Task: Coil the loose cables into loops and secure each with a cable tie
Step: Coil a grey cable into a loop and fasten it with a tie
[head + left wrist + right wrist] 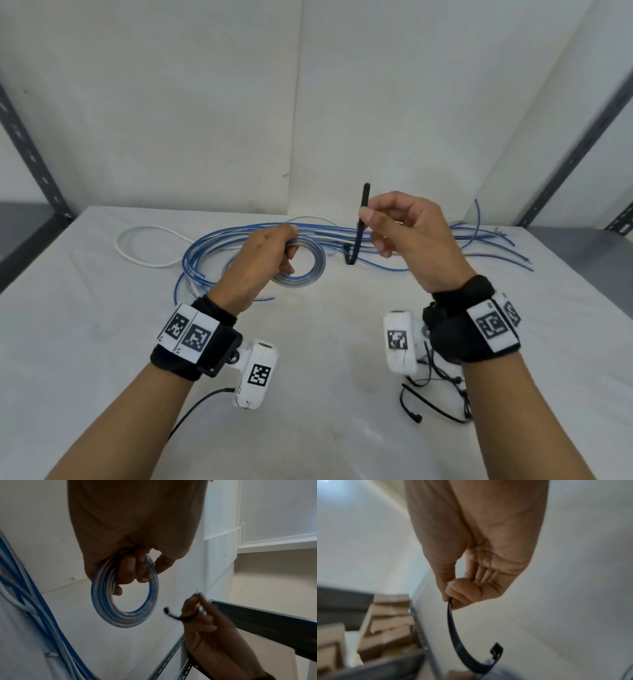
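My left hand (270, 253) grips a coiled loop of clear-and-blue cable (305, 270) just above the white table; the left wrist view shows my fingers curled through the coil (126, 616). My right hand (387, 226) pinches a black cable tie (359, 233) between thumb and forefinger, held upright to the right of the coil. The tie's lower end curves into a hook with its head (495, 649) at the tip. The tie (171, 615) hangs apart from the coil.
Several loose blue cables (479, 243) and a white cable (137, 257) lie spread across the back of the table (325, 428). Spare black cable ties (431, 394) lie under my right wrist. Grey metal shelf posts (30, 154) stand at both sides.
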A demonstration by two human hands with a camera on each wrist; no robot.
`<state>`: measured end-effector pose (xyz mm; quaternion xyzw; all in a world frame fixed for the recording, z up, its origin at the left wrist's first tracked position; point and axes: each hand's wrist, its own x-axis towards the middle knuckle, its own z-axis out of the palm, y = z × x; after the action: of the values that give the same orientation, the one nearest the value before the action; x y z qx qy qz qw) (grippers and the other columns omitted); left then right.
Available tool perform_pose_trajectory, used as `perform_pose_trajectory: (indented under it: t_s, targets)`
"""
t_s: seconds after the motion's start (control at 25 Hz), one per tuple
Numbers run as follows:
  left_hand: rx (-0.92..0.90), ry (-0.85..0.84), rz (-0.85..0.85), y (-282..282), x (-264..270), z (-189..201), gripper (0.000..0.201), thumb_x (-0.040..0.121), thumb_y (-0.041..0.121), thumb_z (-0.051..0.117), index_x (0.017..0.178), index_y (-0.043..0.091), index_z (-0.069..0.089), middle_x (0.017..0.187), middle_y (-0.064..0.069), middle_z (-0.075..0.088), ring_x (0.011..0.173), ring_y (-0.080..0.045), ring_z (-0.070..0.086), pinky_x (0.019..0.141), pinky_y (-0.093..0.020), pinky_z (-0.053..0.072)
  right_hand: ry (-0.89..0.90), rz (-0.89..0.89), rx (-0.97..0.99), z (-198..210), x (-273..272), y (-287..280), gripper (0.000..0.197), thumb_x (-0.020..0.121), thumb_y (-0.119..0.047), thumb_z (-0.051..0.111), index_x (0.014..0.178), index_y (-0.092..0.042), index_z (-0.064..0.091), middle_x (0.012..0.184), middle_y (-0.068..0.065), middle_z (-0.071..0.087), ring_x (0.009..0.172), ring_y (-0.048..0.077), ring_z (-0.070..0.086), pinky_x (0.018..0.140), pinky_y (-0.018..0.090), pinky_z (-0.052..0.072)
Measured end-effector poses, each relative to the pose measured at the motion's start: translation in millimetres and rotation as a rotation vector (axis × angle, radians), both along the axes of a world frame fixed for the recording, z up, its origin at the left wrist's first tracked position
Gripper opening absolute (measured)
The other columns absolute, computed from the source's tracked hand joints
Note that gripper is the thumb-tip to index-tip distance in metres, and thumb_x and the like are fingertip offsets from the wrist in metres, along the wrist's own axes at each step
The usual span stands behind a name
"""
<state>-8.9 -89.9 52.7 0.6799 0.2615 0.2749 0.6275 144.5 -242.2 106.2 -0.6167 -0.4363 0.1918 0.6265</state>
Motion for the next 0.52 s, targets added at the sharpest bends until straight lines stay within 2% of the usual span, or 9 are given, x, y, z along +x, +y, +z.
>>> perform_pose_trajectory:
  t_s: [0.08,0.2,0.32,0.4,0.52]
  targets:
    - [0.051,-0.007,0.019,1.1,-4.0,2.5,0.036,0.104,0.025,0.044,0.07,0.013,0.047,0.058,0.005,0.043,0.051,-0.012,0.043,0.076,-0.038,0.047,0.127,0.112,0.103,1.2,-25.4,13.7,0.006,0.092,-0.003,0.067,0.09,-0.008,0.066,0.067,-0.001,0.065,0.045,0.015,0.049,0.044,0.023,0.041]
    - [0.098,-0.035,0.076,5.1,-7.6,4.8,0.036,0.104,0.025,0.043,0.07,0.017,0.05,0.061,0.007,0.047,0.055,-0.012,0.045,0.07,-0.036,0.043,0.074,0.141,0.084,-16.1,-47.3,41.5,0.004,0.094,-0.003,0.067,0.092,-0.006,0.065,0.073,0.007,0.064,0.049,0.019,0.056,0.048,0.028,0.049]
    - [0.132,-0.087,0.12,12.5,-13.1,4.9,0.033,0.097,0.033,0.046,0.066,0.025,0.054,0.062,0.007,0.049,0.056,-0.012,0.046,0.068,-0.038,0.043,0.036,0.08,0.145,-29.8,-52.4,59.5,0.004,0.096,-0.004,0.066,0.093,-0.006,0.064,0.083,0.019,0.069,0.063,0.025,0.069,0.063,0.034,0.059]
    - [0.122,-0.122,0.177,16.5,-15.9,4.7,0.022,0.091,0.039,0.05,0.078,0.022,0.056,0.061,0.004,0.046,0.055,-0.013,0.045,0.065,-0.037,0.043,0.044,0.095,0.203,-34.6,-55.3,63.2,0.003,0.096,-0.003,0.065,0.094,-0.002,0.063,0.092,0.025,0.069,0.074,0.028,0.074,0.074,0.037,0.061]
    - [0.094,-0.142,0.242,23.0,-17.0,4.9,0.026,0.091,0.04,0.054,0.097,0.017,0.065,0.055,0.008,0.049,0.055,-0.013,0.047,0.063,-0.036,0.043,0.055,0.14,0.266,-38.2,-61.0,63.8,0.011,0.093,-0.004,0.065,0.096,0.006,0.061,0.094,0.028,0.068,0.081,0.03,0.075,0.08,0.042,0.062]
